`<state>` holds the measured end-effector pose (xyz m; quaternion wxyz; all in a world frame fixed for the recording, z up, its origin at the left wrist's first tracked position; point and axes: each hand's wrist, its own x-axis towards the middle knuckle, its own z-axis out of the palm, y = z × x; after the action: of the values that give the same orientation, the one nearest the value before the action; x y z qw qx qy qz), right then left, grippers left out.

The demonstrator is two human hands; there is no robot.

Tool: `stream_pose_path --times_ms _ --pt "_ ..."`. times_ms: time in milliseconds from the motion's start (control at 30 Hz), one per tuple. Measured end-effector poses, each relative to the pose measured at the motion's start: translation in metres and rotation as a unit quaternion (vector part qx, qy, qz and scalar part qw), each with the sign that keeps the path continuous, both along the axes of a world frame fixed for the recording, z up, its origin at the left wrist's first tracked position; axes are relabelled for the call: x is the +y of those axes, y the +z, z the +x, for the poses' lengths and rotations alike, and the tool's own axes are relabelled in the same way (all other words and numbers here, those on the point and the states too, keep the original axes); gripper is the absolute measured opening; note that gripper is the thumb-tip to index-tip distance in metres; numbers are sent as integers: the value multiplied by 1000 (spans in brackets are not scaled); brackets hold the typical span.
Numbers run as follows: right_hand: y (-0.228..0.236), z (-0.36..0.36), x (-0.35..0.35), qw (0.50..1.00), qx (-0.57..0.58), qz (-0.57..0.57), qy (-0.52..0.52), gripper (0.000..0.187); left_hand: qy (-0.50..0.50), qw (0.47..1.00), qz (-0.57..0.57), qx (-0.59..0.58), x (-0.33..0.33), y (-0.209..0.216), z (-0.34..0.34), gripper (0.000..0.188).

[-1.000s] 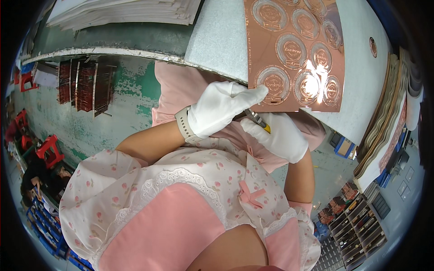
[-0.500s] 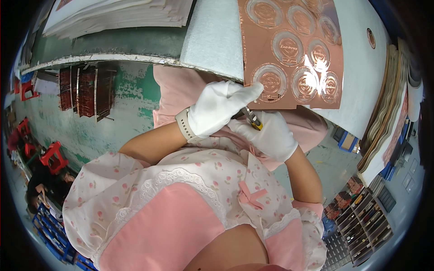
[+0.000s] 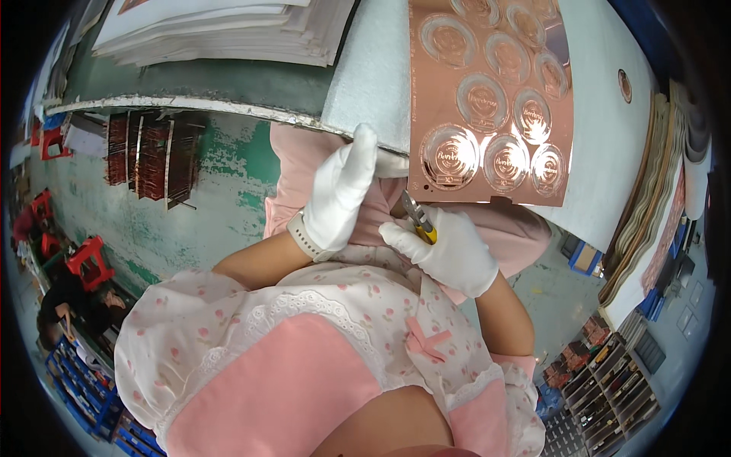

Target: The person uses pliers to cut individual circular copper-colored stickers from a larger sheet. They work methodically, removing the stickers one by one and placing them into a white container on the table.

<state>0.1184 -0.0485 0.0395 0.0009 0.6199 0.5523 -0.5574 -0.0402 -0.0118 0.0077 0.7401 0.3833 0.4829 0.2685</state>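
Observation:
My right hand (image 3: 449, 247), in a white glove, is closed around pliers (image 3: 420, 219) with a yellow and black handle. Their metal jaws point up and left, just below the lower left corner of a shiny copper sheet (image 3: 424, 91). Raised round designs cover the sheet, and its front edge hangs over the table edge. My left hand (image 3: 340, 190), gloved in white too, is held up left of that corner. Its fingers are straight and together, apart from the sheet, and nothing shows in it.
White foam padding (image 3: 371, 76) lies under the sheet. A stack of large paper sheets (image 3: 228, 38) is at the far left of the table. Layered boards (image 3: 647, 206) stand along the right side. Racks (image 3: 156, 160) and red stools (image 3: 91, 263) are on the floor at left.
My left hand has moved off the copper sheet's corner, leftward, and its fingers have straightened. The pliers' jaws now show, no longer covered by it. The view has shifted slightly.

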Motion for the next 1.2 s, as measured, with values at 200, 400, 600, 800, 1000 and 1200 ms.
stream_pose_path --times_ms 200,400,600,800,1000,1200 --pt "-23 2 -12 988 133 19 -81 33 -138 903 -261 -313 -13 -30 14 33" --pt "-35 -5 -22 978 94 180 -52 15 -142 918 -119 -351 -12 -28 31 12" --pt "-39 -20 -17 956 83 267 -84 13 -68 919 -89 -379 -19 -41 30 7" --pt "-44 -19 -16 981 113 142 -73 13 -5 927 -132 -352 -20 -39 27 10" --pt "-25 -9 2 956 199 -193 -101 15 -31 946 -171 -272 -22 -29 25 18" --pt "-29 -3 -9 883 374 -202 -201 20 -257 921 287 -57 -5 -40 2 27"
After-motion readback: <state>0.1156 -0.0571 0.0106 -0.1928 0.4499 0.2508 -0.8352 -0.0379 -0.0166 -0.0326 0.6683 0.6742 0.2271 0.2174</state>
